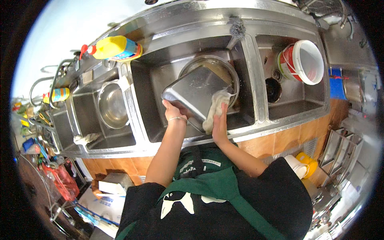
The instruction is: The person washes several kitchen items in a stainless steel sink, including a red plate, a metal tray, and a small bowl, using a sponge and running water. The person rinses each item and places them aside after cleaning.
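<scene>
A rectangular stainless steel pan [196,90] is held tilted over the middle sink basin [154,84], its outside facing up. My left hand [175,113] is closed on the pan's near left edge, with some fingers hidden beneath. A wet, off-white cloth [217,108] lies against the pan's right side under my right hand [220,127], whose fingers press it to the metal. Below and behind the pan, a round metal bowl [206,59] with cloudy water sits in the same basin, partly covered.
A white and red bucket [289,62] leans on its side in the right basin. The left basin holds another round metal bowl [113,106] and a crumpled cloth [86,139]. On the back ledge are a yellow jug [114,48] and a steel scrubber [237,29].
</scene>
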Demonstrator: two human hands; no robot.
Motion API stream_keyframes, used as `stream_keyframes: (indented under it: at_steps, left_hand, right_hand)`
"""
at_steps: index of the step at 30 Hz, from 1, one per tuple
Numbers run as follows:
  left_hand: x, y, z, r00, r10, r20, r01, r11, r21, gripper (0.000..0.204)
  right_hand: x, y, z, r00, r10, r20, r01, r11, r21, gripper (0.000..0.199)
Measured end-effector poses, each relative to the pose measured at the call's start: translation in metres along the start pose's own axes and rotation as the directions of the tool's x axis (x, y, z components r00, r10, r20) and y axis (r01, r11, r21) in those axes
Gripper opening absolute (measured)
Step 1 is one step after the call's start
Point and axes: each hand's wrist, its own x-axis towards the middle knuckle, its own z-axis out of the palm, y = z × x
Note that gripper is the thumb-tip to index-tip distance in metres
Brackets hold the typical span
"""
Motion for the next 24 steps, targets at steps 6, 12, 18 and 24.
stream_keyframes:
  at_steps: [6,12,18,24]
  left_hand:
    - [-0.012,-0.012,0.015,0.976,0.063,0.210,-0.077,0.995,0.059,0.050]
    - [0.003,-0.009,0.005,0.856,-0.063,0.512,-0.020,0.988,0.155,0.059]
    - [0.021,0.001,0.013,0.937,0.125,0.326,-0.173,0.977,0.123,0.067]
    - [0.045,-0.005,0.013,0.885,0.418,0.203,-0.451,0.879,0.154,0.041]
  right_hand:
    - [0.009,-0.039,-0.012,0.848,-0.391,0.358,0.487,0.842,-0.231,0.056]
    - [0.086,-0.049,0.036,0.645,-0.639,0.419,0.749,0.637,-0.182,0.048]
    - [0.153,-0.041,0.100,0.840,-0.391,0.376,0.385,0.918,0.097,0.035]
    - [0.177,0.079,0.104,0.836,-0.451,0.313,0.448,0.890,0.085,0.037]
